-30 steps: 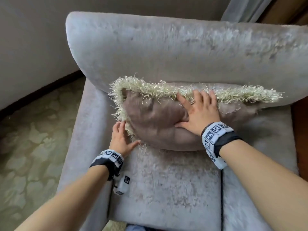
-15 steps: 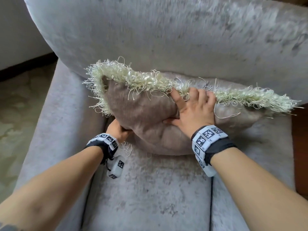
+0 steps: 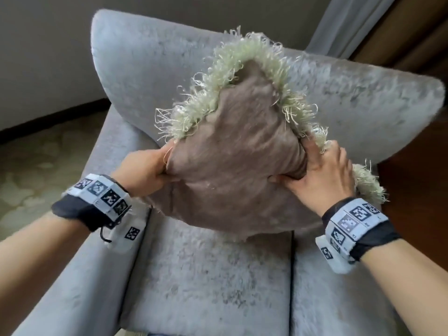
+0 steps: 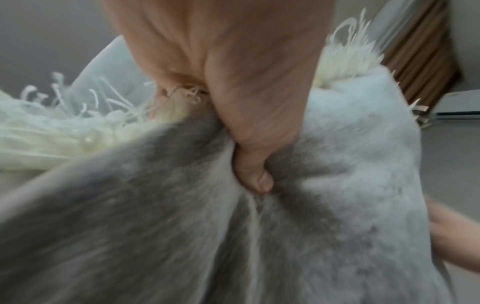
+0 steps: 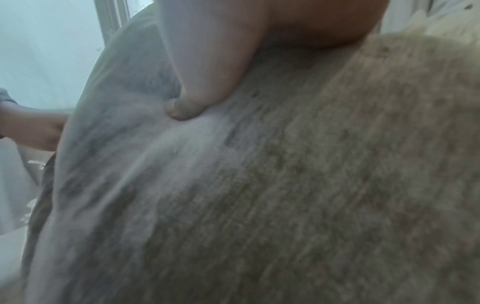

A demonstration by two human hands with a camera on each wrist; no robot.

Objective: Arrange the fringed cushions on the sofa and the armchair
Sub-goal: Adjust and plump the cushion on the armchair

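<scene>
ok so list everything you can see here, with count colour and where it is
fringed cushion: one, brown with pale green fringe, held up over the armchair seat
armchair: one, grey plush, fills the middle
carpet: one, pale patterned, floor at left
curtain: one, whitish, top right
wrist bands: two, black with white tags, one on each wrist
left hand: one, grips the cushion's left edge
right hand: one, grips its right edge

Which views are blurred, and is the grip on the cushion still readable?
Head: mostly sharp, cushion fringe slightly smeared, left hand and right hand grip clear. Left wrist: motion-blurred, thumb readable. Right wrist: soft and dim, thumb pressing fabric.
</scene>
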